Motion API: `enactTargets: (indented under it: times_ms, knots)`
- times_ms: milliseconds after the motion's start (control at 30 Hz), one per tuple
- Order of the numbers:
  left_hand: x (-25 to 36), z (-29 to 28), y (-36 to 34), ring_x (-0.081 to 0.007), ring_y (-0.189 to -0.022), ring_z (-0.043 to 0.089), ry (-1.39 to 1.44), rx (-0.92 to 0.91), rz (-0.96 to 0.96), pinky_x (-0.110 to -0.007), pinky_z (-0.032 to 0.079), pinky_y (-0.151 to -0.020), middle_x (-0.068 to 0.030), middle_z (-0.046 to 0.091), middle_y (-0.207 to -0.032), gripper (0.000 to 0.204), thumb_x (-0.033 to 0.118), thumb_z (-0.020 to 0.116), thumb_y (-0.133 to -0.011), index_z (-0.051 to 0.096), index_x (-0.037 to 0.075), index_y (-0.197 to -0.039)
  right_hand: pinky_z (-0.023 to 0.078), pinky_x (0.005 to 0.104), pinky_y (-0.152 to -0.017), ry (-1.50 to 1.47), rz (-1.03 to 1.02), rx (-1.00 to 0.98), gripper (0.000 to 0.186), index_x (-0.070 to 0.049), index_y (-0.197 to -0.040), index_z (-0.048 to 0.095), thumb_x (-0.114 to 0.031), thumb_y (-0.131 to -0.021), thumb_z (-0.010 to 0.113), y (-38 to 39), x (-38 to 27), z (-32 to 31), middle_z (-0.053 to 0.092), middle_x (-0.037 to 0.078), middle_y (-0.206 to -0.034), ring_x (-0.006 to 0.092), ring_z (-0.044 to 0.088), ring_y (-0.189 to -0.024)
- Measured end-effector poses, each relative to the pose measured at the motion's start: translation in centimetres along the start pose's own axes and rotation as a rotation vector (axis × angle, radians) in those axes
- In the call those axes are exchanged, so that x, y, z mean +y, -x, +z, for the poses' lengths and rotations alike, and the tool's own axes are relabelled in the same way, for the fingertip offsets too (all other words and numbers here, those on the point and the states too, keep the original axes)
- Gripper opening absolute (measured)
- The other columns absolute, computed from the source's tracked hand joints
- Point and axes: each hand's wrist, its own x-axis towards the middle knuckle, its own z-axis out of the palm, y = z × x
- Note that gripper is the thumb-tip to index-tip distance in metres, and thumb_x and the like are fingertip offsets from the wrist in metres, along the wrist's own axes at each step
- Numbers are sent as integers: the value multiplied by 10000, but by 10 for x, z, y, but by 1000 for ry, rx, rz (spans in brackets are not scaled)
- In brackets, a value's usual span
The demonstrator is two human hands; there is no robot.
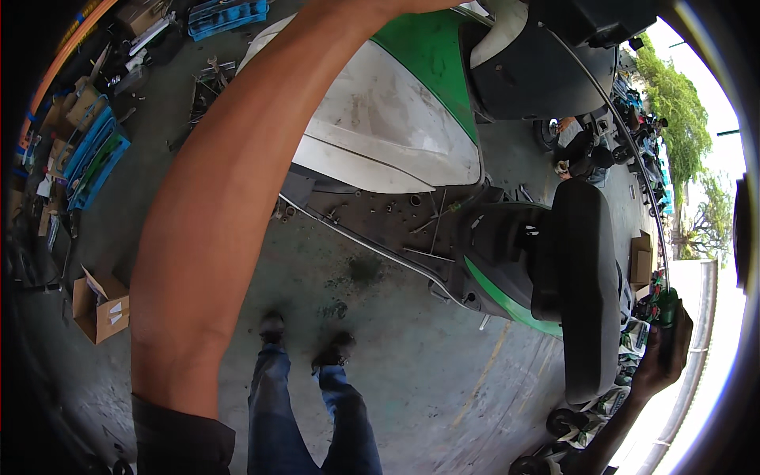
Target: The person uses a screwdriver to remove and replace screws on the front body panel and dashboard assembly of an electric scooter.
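My left forearm crosses the view from the lower left to the top edge, over a scooter's white and green body panel (380, 111). Only the edge of my left hand (423, 4) shows there; its fingers are cut off, beside the scooter's dark front part (546, 79). At the far right, my right hand (666, 348) is closed round a green-handled tool (667, 307). From its handle a long, thin dark shaft or cable (625, 127) runs up to the scooter's front; which it is I cannot tell. The black seat (586, 293) stands between that hand and the panel.
Loose screws and small parts (392, 207) lie in the scooter's floor area. An open cardboard box (100, 305) and blue trays (99, 158) stand at left. Another person (586, 150) sits low beside a wheel beyond the scooter. More scooters (609, 404) line the right side.
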Motion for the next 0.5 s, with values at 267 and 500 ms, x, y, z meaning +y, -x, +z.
enactTargets:
  times_ms: [267, 500]
  knots:
    - [5, -14, -10, -186, -863, 725, -290, -24, -35, -316, 570, -742, -229, 661, -1232, 614, 4, 778, -770, 529, -77, -1326, 544, 422, -901, 137, -34, 86, 418, 35, -1308, 617, -25, -901, 690, -9, 18, 12, 630, 205, -1241, 330, 626, -1111]
    - [32, -7, 3, -172, -771, 721, -107, -73, -82, -289, 555, -661, -197, 707, -1092, 567, -62, 733, -782, 512, -123, -1301, 590, 384, -852, 169, -46, 127, 409, 21, -1269, 646, 29, -866, 720, -11, 38, 24, 631, 207, -1242, 337, 642, -1113]
